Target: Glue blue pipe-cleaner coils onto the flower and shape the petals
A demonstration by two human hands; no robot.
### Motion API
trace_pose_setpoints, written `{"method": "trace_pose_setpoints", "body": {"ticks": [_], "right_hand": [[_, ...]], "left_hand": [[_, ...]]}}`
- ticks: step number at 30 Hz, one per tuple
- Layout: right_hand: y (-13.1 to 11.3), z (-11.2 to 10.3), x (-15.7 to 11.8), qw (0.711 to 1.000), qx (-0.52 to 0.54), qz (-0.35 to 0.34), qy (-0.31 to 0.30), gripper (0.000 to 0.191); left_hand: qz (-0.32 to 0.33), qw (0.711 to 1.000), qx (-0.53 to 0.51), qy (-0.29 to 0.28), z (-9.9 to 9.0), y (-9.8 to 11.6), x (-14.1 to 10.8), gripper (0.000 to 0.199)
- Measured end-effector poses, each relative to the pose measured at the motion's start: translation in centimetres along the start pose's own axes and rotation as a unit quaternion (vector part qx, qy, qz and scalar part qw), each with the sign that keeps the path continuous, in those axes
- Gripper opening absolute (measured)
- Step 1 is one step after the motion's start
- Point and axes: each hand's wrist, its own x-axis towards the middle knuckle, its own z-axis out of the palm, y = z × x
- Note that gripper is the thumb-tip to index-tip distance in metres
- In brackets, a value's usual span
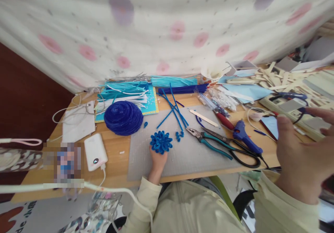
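My left hand (158, 162) is closed under a blue pipe-cleaner flower (161, 142) and holds it upright over the front of the grey mat (146, 167). Most of its fingers are hidden beneath the petals. Raised at the right, close to the camera, my right hand (304, 153) has its thumb and fingers apart, with nothing visible between them. Behind it lies a pale power strip (284, 113) with dark cords. Small curled blue pieces (179, 136) and several loose blue pipe cleaners (173, 109) lie just beyond the flower.
Pliers (208, 141), scissors (232, 146) and a blue glue gun (244, 135) lie right of centre. A dark blue coiled dome (123, 118) and white power bank (95, 152) stand left. Pipe-cleaner bundles (125, 88) line the back; wooden sticks (276, 78) pile up at the far right.
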Motion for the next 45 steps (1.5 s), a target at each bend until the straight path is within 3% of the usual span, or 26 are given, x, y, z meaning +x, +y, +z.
{"method": "trace_pose_setpoints", "body": {"ticks": [3, 8, 11, 14, 16, 18, 21, 24, 26, 28, 31, 32, 33, 35, 38, 41, 45], "right_hand": [[-0.3, 0.5, -0.4, 1.0, 0.008, 0.002, 0.0, 0.04], [0.3, 1.5, -1.8, 0.982, 0.1, -0.008, -0.162, 0.023], [-0.5, 2.8, -2.8, 0.938, 0.161, -0.1, -0.292, 0.02], [-3.4, 4.4, -4.8, 0.877, 0.177, -0.208, -0.397, 0.029], [-5.8, 5.4, -6.4, 0.846, 0.174, -0.245, -0.44, 0.038], [-7.8, 6.3, -7.6, 0.824, 0.194, -0.263, -0.462, 0.032], [-9.1, 7.4, -8.0, 0.81, 0.232, -0.241, -0.481, 0.018], [-9.1, 7.9, -7.2, 0.801, 0.339, -0.088, -0.485, 0.026], [-9.1, 7.7, -6.5, 0.745, 0.456, 0.05, -0.484, 0.03], [-9.2, 7.1, -6.1, 0.638, 0.554, 0.142, -0.515, 0.033], [-9.3, 6.0, -5.8, 0.472, 0.596, 0.162, -0.629, 0.037], [-9.1, 5.7, -5.7, 0.44, 0.585, 0.148, -0.665, 0.038], [-8.9, 5.4, -5.6, 0.428, 0.567, 0.128, -0.692, 0.036], [-8.1, 5.1, -5.2, 0.457, 0.513, 0.073, -0.723, 0.031], [-6.3, 5.2, -4.1, 0.585, 0.392, -0.037, -0.709, 0.023], [-4.2, 5.6, -2.5, 0.732, 0.24, -0.121, -0.626, 0.03], [-1.1, 6.1, 0.3, 0.877, 0.086, -0.088, -0.464, 0.046]], "left_hand": [[0.005, 1.0, 0.002, -0.007, -0.2, -0.3, 0.0, 0.017], [0.0, 1.0, 0.009, -0.018, -0.4, -0.4, 0.3, 0.017], [0.003, 1.0, 0.012, -0.025, -0.4, -0.3, 0.3, 0.017], [0.031, 0.999, 0.017, -0.023, -0.4, -0.3, 0.3, 0.02], [0.042, 0.999, 0.019, -0.023, -0.4, -0.5, 0.3, 0.023], [0.043, 0.998, 0.018, -0.03, -0.6, -0.8, 0.3, 0.023], [0.038, 0.998, 0.02, -0.055, -0.8, -1.2, 0.3, 0.023], [0.033, 0.994, 0.034, -0.095, -0.8, -1.3, 0.3, 0.028], [0.033, 0.993, 0.034, -0.109, -0.6, -1.2, 0.3, 0.029], [0.039, 0.993, 0.026, -0.112, -0.6, -1.0, 0.2, 0.028], [0.05, 0.992, 0.014, -0.111, -0.6, -0.6, 0.2, 0.028], [0.052, 0.993, 0.012, -0.109, -0.6, -0.4, 0.2, 0.028], [0.054, 0.993, 0.012, -0.108, -0.6, -0.3, 0.2, 0.028], [0.053, 0.992, 0.007, -0.112, -0.7, -0.1, 0.2, 0.028], [0.047, 0.991, -0.009, -0.124, -0.6, 0.0, 0.4, 0.029], [0.044, 0.992, -0.005, -0.118, -0.6, 0.0, 0.5, 0.028], [0.024, 0.993, -0.032, -0.109, -0.5, 0.1, 0.5, 0.024]]}}
